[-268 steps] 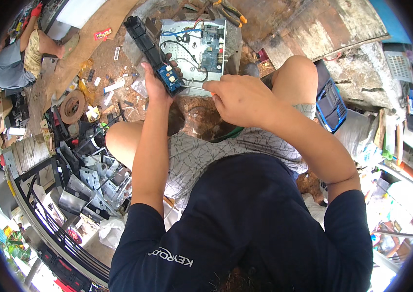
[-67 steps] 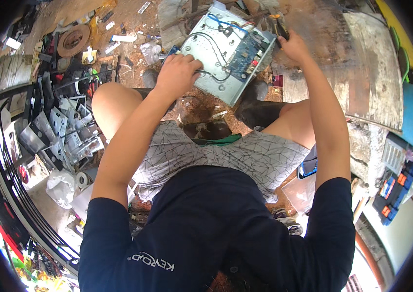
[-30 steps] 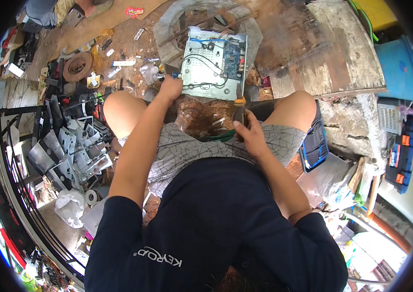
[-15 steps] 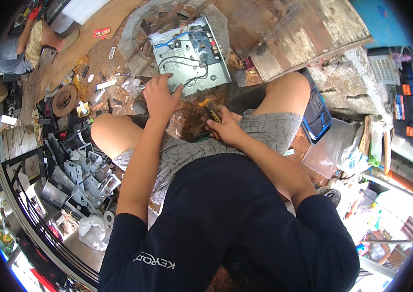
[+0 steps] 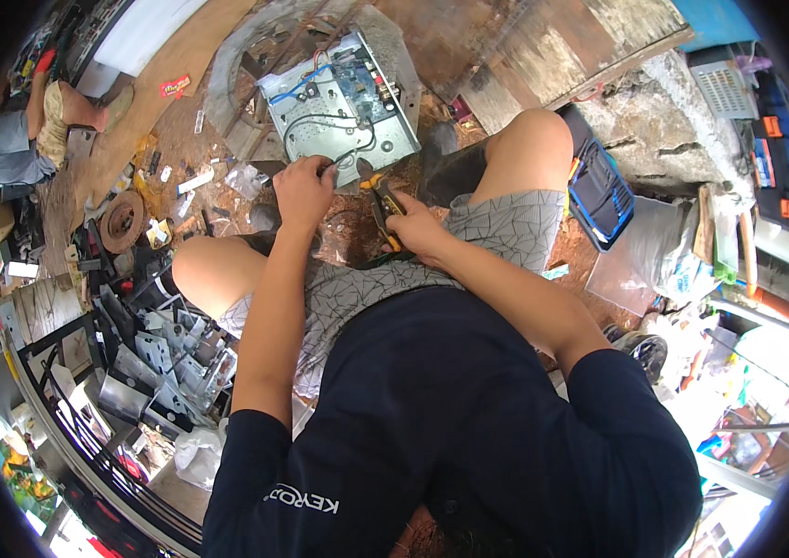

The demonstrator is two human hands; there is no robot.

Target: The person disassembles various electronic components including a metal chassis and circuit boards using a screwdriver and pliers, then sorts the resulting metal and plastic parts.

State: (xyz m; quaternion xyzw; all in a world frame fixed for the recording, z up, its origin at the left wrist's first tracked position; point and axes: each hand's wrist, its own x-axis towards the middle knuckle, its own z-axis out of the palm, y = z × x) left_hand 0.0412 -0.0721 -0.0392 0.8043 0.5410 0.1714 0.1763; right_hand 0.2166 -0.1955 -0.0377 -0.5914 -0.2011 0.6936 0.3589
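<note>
A metal chassis (image 5: 325, 112) with an exposed circuit board (image 5: 355, 78) lies in front of my knees, its cover off. A black cable (image 5: 372, 138) loops across its bare metal floor toward the near edge. At that edge my left hand (image 5: 302, 193) has its fingers pinched round the cable's end, partly hidden by the fingers. Just right of it, my right hand (image 5: 417, 226) grips pliers (image 5: 380, 199) with yellow and black handles. The pliers' dark jaws point up toward the chassis, close to the left fingertips.
A round stone-like slab (image 5: 227, 70) lies under the chassis. Scrap metal parts (image 5: 167, 363) are heaped left. An open blue-edged tool case (image 5: 602, 200) lies by my right knee, near a wooden board (image 5: 590, 46). Another person (image 5: 22, 139) sits far left, wearing a red glove.
My left hand has closed its fingers on the cable. The pliers have risen toward the chassis, their jaws now near my left fingertips. The whole view has shifted slightly.
</note>
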